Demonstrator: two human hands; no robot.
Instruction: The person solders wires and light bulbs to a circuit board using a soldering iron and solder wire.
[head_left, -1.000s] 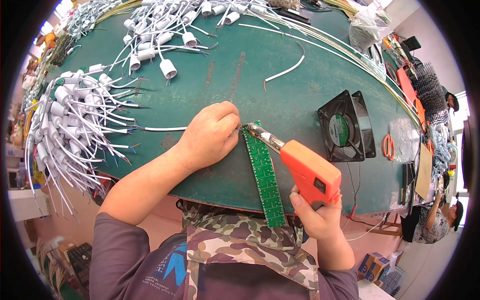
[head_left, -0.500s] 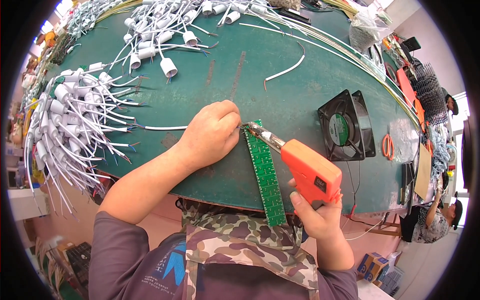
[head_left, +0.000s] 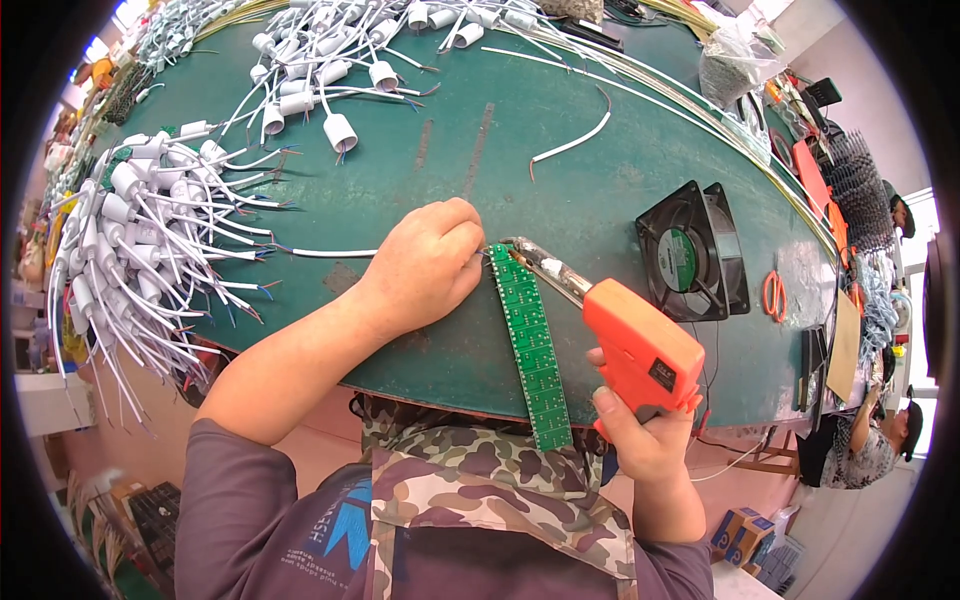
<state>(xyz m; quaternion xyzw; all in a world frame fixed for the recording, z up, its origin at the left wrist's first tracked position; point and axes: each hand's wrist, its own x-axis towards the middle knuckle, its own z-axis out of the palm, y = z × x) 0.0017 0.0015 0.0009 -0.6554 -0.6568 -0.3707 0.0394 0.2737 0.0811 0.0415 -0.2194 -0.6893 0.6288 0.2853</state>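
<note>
Right now we have the long green circuit-board strip (head_left: 530, 345) lying on the green workbench (head_left: 560, 120), running from the bench's near edge up toward our left hand (head_left: 425, 265). That hand is curled closed, pressing down at the strip's far end, where a white wire (head_left: 330, 253) leads in from the left; whether the fingertips actually pinch the wire is hidden beneath the knuckles. Our right hand (head_left: 640, 440) is wrapped tight around the grip of the orange soldering gun (head_left: 640, 345), whose metal tip sits right at that same far end of the strip. To do this joint well, we judge it best to keep the wire pinned still, touch the tip to pad and wire together, and keep our fingers clear of the hot metal. A black cooling fan (head_left: 690, 265) stands just beside the gun, and bundles of white lamp sockets (head_left: 130, 230) lie well apart to the left.
</note>
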